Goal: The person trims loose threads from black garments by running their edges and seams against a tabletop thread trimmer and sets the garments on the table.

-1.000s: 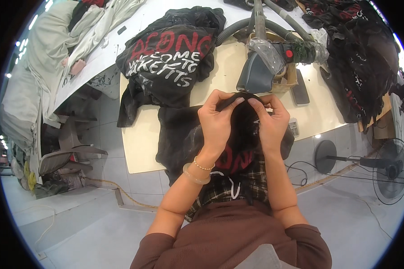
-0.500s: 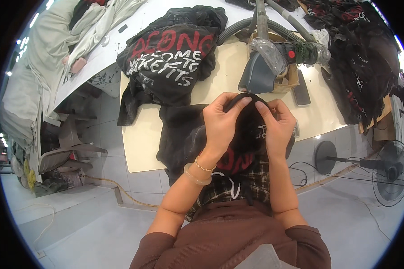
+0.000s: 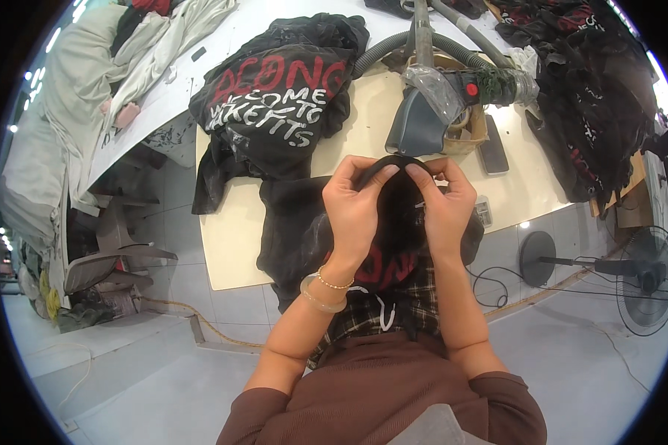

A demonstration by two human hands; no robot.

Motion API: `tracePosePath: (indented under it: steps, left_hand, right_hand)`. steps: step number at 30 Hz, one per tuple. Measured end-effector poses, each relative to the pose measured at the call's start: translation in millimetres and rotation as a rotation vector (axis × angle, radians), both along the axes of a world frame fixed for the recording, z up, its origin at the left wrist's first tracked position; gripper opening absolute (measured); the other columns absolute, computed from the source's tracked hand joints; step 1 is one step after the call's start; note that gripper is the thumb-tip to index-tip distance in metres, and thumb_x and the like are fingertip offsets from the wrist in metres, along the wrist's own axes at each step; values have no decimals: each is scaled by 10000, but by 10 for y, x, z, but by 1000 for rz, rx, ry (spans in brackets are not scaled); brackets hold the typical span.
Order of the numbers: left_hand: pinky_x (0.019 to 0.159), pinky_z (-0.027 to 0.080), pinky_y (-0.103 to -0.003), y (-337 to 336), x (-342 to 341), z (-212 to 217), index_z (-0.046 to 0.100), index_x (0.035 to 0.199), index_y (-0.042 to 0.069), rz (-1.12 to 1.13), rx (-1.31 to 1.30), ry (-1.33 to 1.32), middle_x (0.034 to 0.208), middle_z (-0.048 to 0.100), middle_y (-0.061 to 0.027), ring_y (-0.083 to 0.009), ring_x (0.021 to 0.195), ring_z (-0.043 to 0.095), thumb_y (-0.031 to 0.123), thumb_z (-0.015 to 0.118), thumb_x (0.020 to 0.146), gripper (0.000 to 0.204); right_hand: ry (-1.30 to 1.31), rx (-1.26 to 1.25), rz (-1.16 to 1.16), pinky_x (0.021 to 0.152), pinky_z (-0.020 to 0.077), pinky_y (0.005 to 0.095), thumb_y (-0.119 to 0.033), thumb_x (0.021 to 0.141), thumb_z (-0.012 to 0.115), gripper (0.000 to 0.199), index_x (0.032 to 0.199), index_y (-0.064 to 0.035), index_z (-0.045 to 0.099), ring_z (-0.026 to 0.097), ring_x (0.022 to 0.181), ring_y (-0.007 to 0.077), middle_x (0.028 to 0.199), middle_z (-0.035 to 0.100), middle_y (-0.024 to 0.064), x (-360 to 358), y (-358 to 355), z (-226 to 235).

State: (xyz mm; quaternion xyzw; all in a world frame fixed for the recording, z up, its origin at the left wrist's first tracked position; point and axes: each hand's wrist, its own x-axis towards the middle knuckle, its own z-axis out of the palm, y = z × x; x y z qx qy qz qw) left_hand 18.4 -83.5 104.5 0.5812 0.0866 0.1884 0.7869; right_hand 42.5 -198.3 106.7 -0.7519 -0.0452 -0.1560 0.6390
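Head view: partly hidden red lettering marks the crumpled black fabric garment, smudged pale, at the smooth cream tabletop's near edge; bare left hand and bare right hand pinch its folded edge.

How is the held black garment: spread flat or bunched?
Bunched: left hand and right hand pinch the black garment up by its edge.
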Motion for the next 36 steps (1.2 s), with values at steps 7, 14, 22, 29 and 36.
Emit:
tracePosePath:
  steps: [7,14,22,29,36]
  left_hand:
    - [696,474,-200,-41,35,24,619,909,-48,-43,10,31,850,660,-26,-54,758,566,-27,684,859,85]
    - [767,488,-226,163,-55,-59,576,908,-17,-204,180,36,917,665,-53,-79,845,591,-81,674,816,149]
    - [896,479,-279,409,-365,-160,471,935,54,-452,-76,55,1015,616,-89,-137,965,582,-150,666,754,335]
    - [730,438,-224,480,-563,-77,480,864,47,-307,326,145,848,529,-5,-89,808,517,-120,681,759,282]
    - [570,342,-312,432,-706,-244,406,717,46,496,999,-249,683,405,-63,-226,621,403,-157,665,665,333]
  right_hand:
    - [71,37,-21,659,386,216,-122,812,762,214,774,29,614,489,678,62,674,593,-1,-37,-58,16]
    - [202,195,322,722,412,220,-82,798,744,229,967,-6,609,518,789,78,857,609,12,-92,-277,0]
    - [652,146,739,742,449,217,-107,807,743,255,1022,-8,649,558,813,72,864,600,-25,-125,-468,97]
    - [-73,-278,345,607,445,296,64,721,686,150,842,12,615,563,647,201,743,561,86,-166,-376,57]
    - [-426,-520,165,609,434,395,137,610,576,267,828,-10,529,519,697,322,773,479,128,-172,-331,-86]
